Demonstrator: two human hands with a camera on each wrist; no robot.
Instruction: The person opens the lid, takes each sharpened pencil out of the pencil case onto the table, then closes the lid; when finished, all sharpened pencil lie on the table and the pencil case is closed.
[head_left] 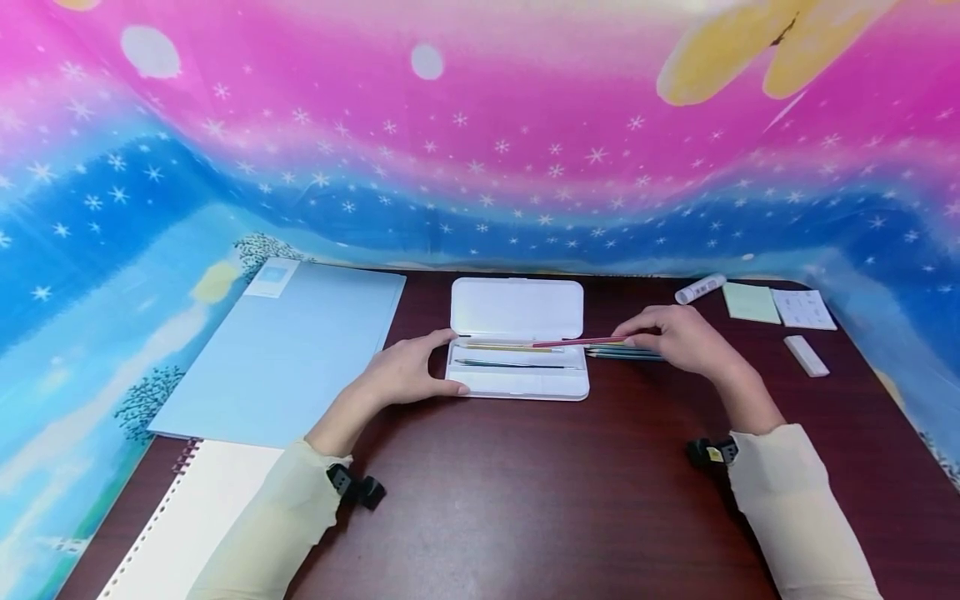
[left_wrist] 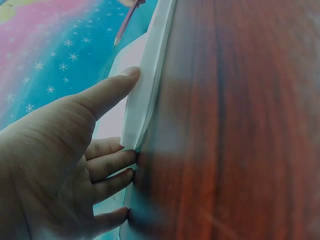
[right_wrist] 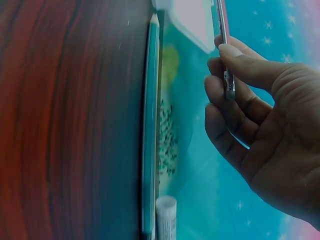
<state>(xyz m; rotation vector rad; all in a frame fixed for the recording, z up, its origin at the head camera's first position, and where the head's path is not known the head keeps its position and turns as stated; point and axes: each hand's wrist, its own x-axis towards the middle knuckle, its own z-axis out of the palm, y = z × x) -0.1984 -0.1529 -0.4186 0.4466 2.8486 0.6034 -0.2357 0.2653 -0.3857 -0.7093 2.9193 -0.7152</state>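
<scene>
A white pencil case (head_left: 517, 387) lies on the table, its lid (head_left: 517, 308) tipped back. My left hand (head_left: 401, 371) holds the case at its left end, thumb at the front corner and index finger by the rear corner. Inside lie a yellowish pencil (head_left: 502, 347) and a dark pencil (head_left: 495, 363). My right hand (head_left: 682, 342) pinches a red pencil (head_left: 577, 342) near its eraser end. The pencil's point reaches left over the case. Beneath the right hand, several green pencils (head_left: 622, 354) lie on the table beside the case.
To the left lie a light blue folder (head_left: 300, 350) and a spiral notebook (head_left: 202, 500). At the back right are a glue stick (head_left: 701, 288), a green sticky-note pad (head_left: 752, 302), a printed white slip (head_left: 804, 309) and a white eraser (head_left: 806, 357). A patterned curtain (head_left: 480, 150) borders the table.
</scene>
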